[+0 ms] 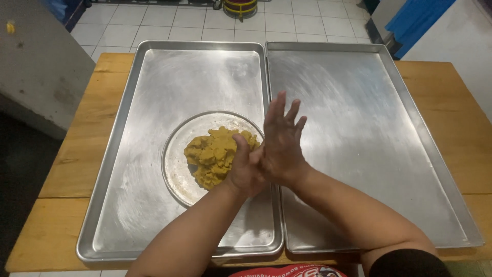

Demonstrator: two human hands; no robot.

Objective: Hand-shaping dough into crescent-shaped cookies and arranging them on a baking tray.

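A lumpy pile of yellow-brown dough (212,156) lies on a round metal plate (174,172), which rests in the left of two large steel trays (128,128). My left hand (243,172) and my right hand (282,141) are pressed palm to palm just right of the dough, above the seam between the trays. My right hand lies on top, flat, with its fingers spread and pointing away from me. My left hand is underneath with its thumb raised. Whatever may be between the palms is hidden.
The right steel tray (359,118) is bare. Both trays sit side by side on a wooden table (451,128). Beyond the table are a white tiled floor (205,20), a grey panel (36,66) at the left and a blue object (415,20) at the top right.
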